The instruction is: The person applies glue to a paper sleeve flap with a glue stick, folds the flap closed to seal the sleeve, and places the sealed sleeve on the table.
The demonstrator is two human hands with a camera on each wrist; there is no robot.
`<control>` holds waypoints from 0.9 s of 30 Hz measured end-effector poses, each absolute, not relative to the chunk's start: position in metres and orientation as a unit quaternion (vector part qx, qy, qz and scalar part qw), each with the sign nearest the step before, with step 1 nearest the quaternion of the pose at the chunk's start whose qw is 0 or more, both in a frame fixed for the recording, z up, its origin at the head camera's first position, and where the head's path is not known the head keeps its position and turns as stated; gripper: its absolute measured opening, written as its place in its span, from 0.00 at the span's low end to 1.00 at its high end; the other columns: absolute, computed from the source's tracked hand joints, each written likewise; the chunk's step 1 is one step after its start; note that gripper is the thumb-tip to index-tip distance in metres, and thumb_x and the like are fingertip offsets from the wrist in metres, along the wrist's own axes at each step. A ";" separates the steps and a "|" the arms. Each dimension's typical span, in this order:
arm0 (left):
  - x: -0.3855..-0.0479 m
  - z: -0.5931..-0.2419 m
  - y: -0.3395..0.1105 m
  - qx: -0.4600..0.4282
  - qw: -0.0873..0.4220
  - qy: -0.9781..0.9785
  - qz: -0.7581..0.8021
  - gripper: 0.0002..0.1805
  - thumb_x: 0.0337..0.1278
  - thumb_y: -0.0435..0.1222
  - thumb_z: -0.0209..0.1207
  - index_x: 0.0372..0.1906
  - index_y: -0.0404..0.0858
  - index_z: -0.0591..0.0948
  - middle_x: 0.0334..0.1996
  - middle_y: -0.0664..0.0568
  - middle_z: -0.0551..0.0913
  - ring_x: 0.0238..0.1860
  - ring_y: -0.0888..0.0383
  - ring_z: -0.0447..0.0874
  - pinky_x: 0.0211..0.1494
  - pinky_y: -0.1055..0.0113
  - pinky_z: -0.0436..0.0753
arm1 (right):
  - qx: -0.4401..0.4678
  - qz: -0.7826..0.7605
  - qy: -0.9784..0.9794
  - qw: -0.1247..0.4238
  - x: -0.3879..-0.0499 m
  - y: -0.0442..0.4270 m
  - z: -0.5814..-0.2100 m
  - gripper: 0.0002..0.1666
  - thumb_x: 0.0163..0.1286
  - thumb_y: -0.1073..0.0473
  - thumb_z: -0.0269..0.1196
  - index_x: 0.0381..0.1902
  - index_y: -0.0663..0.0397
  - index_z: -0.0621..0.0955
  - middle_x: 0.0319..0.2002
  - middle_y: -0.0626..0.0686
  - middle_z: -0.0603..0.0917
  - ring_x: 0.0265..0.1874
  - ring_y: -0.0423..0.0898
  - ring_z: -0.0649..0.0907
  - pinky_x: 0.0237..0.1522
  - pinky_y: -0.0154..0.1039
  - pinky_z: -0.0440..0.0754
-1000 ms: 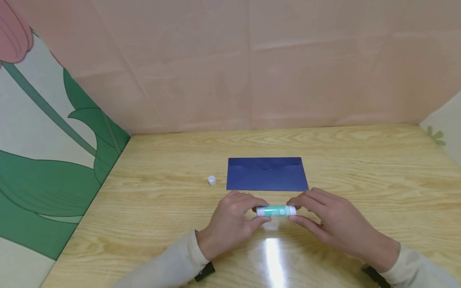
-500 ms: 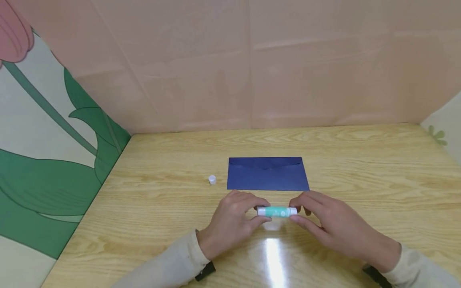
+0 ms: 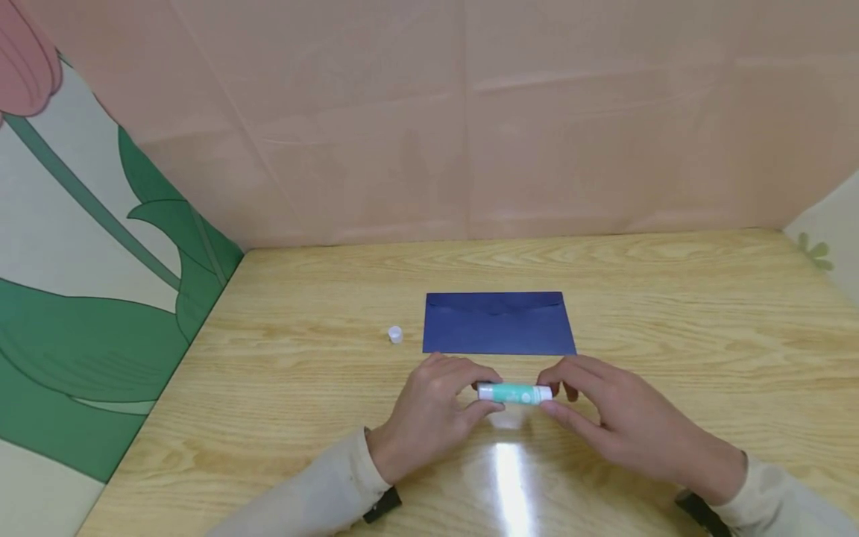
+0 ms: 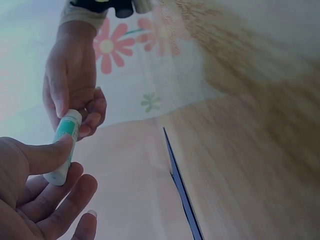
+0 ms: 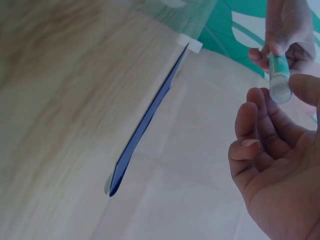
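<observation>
A teal-and-white glue stick (image 3: 514,394) lies level between both hands, just above the table in front of the envelope. My left hand (image 3: 439,406) pinches its left end between thumb and fingers. At the right end, my right hand (image 3: 624,410) has its thumb and forefinger against the tube, pinching it. The round end of the glue stick (image 5: 280,93) faces the right palm in the right wrist view. A closed dark blue envelope (image 3: 499,324) lies flat beyond the hands. To its left stands a small white cap (image 3: 395,335), apart from the envelope.
The wood-grain table (image 3: 302,298) reaches back to a pink wall covering (image 3: 403,134). On the left rises a panel with green leaves (image 3: 87,350). A pale panel (image 3: 832,231) borders the right side. Light glares off the tabletop near the front.
Both hands stay almost where they were with the glue stick between them. The right fingers have shifted slightly on its end. Envelope and cap have not moved.
</observation>
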State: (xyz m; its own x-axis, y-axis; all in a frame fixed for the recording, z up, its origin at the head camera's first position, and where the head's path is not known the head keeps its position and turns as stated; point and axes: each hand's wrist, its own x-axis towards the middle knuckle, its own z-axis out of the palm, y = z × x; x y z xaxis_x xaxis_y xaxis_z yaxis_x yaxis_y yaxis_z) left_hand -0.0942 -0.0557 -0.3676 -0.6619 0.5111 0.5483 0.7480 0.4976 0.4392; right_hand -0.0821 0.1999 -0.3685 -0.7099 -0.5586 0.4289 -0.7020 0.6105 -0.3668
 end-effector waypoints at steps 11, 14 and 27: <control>-0.094 -0.368 -0.057 -0.371 0.183 -0.850 -0.325 0.13 0.46 0.41 0.76 0.38 0.45 0.88 0.34 0.60 0.90 0.33 0.69 0.85 0.45 0.74 0.75 | 0.358 0.267 -0.883 0.142 -0.084 0.200 -0.370 0.19 0.61 0.60 0.71 0.44 0.33 0.77 0.35 0.29 0.73 0.32 0.27 0.72 0.27 0.20 0.67; -0.094 -0.368 -0.058 -0.372 0.187 -0.851 -0.321 0.13 0.46 0.41 0.76 0.38 0.44 0.88 0.33 0.60 0.90 0.31 0.68 0.85 0.46 0.74 0.75 | 0.364 0.270 -0.879 0.147 -0.084 0.200 -0.370 0.19 0.61 0.60 0.71 0.43 0.34 0.77 0.35 0.29 0.73 0.32 0.27 0.72 0.29 0.19 0.67; -0.092 -0.368 -0.057 -0.375 0.183 -0.851 -0.320 0.11 0.48 0.41 0.75 0.38 0.44 0.88 0.32 0.60 0.90 0.30 0.68 0.84 0.45 0.73 0.74 | 0.391 0.297 -0.846 0.207 -0.086 0.198 -0.372 0.08 0.69 0.48 0.66 0.42 0.39 0.80 0.35 0.31 0.78 0.31 0.29 0.74 0.31 0.18 0.69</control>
